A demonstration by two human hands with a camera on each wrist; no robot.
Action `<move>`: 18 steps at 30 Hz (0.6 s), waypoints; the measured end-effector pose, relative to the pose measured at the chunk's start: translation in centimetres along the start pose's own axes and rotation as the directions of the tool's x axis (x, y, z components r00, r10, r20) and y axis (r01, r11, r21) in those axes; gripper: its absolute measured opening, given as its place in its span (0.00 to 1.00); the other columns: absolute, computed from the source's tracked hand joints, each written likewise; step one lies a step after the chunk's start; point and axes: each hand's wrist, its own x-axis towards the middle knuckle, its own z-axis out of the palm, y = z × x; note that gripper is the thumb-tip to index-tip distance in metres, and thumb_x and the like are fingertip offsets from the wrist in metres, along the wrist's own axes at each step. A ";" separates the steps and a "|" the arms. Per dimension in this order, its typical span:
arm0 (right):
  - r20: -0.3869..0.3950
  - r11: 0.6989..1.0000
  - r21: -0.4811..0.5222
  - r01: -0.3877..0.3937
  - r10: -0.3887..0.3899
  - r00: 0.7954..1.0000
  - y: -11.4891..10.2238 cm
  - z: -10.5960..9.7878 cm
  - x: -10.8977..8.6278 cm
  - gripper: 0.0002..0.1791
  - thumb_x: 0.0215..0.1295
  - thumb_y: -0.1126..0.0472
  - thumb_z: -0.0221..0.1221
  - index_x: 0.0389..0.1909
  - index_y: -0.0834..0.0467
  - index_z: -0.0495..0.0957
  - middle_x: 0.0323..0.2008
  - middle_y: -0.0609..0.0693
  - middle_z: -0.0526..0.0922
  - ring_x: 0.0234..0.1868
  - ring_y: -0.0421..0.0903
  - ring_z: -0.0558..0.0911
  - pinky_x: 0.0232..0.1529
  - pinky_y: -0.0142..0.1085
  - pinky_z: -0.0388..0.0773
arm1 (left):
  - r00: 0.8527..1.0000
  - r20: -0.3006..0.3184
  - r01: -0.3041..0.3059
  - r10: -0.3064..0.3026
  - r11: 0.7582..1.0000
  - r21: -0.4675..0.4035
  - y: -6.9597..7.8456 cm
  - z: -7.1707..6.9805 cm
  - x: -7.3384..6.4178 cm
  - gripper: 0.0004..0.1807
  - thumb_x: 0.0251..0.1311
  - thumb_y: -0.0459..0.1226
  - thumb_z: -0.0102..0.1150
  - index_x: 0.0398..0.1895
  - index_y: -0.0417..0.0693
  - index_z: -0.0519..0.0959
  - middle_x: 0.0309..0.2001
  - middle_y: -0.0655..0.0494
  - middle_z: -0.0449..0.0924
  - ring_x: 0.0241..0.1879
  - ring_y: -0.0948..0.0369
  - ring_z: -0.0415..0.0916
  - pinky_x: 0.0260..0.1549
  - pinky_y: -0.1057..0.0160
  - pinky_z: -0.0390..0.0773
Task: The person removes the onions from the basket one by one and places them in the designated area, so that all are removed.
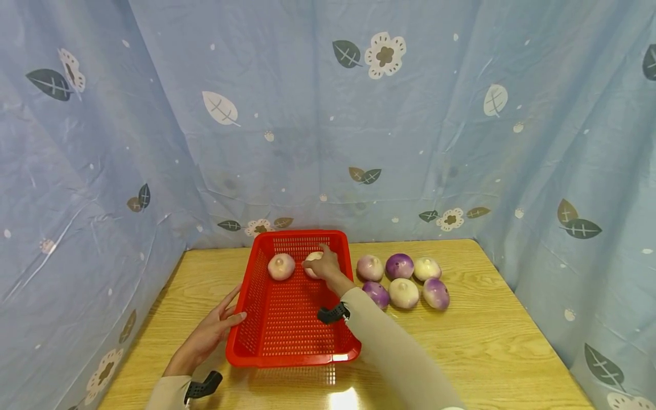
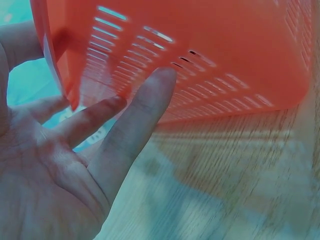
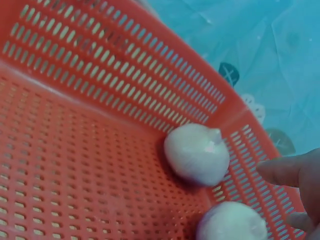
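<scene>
A red plastic basket with slotted walls stands on the table. My left hand holds its left wall, the thumb over the rim and the fingers against the outer side, as the left wrist view shows. Inside, near the back, lie two pale onions: one at the left, a whitish onion, and another onion partly covered by my right hand. In the right wrist view the right hand's fingers are spread beside the nearer onion, apart from it.
Right of the basket, several onions stand in two rows on the wooden table, among them a purple onion and a white onion. A blue patterned curtain hangs behind and at both sides.
</scene>
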 end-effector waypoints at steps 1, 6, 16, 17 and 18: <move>-0.003 1.000 0.005 0.001 -0.001 1.000 0.1 0.1 0.2 0.45 0.53 0.60 0.69 0.73 0.54 0.61 0.69 0.66 0.62 0.67 0.62 0.67 0.66 0.54 0.67 | 1.000 0.002 -0.001 0.001 1.000 -0.001 0.0 0.0 0.0 0.42 0.72 0.39 0.50 0.79 0.69 0.38 0.73 0.34 0.54 0.61 0.46 0.75 0.53 0.49 0.81; 0.000 1.000 0.028 -0.002 0.002 1.000 0.2 0.4 0.8 0.44 0.54 0.63 0.68 0.73 0.56 0.60 0.69 0.67 0.62 0.65 0.62 0.70 0.65 0.52 0.70 | 1.000 -0.001 0.000 0.000 1.000 -0.007 0.2 -0.1 0.0 0.42 0.72 0.39 0.51 0.79 0.69 0.38 0.74 0.34 0.54 0.61 0.45 0.74 0.52 0.49 0.81; 0.032 0.995 0.013 -0.097 0.097 0.995 0.3 0.7 1.6 0.45 0.55 0.63 0.67 0.74 0.55 0.58 0.71 0.66 0.60 0.69 0.62 0.66 0.66 0.53 0.68 | 1.000 -0.007 0.008 -0.008 1.000 -0.002 0.4 -0.1 0.0 0.42 0.72 0.39 0.50 0.79 0.69 0.39 0.74 0.34 0.54 0.61 0.46 0.75 0.53 0.49 0.81; 0.035 0.995 0.006 -0.103 0.102 0.994 0.3 0.8 1.7 0.45 0.55 0.63 0.67 0.74 0.55 0.59 0.71 0.66 0.60 0.70 0.62 0.65 0.67 0.53 0.68 | 1.000 -0.004 0.007 -0.007 1.000 -0.003 0.3 -0.1 0.0 0.42 0.72 0.39 0.50 0.79 0.69 0.39 0.74 0.34 0.54 0.61 0.46 0.74 0.53 0.49 0.81; 0.039 0.994 0.003 -0.107 0.106 0.994 0.4 0.8 1.7 0.44 0.56 0.63 0.67 0.74 0.55 0.59 0.71 0.65 0.60 0.70 0.62 0.65 0.67 0.53 0.68 | 1.000 0.000 0.007 -0.007 1.000 -0.005 0.3 -0.1 -0.1 0.42 0.72 0.38 0.50 0.79 0.69 0.38 0.74 0.34 0.54 0.61 0.46 0.74 0.53 0.49 0.81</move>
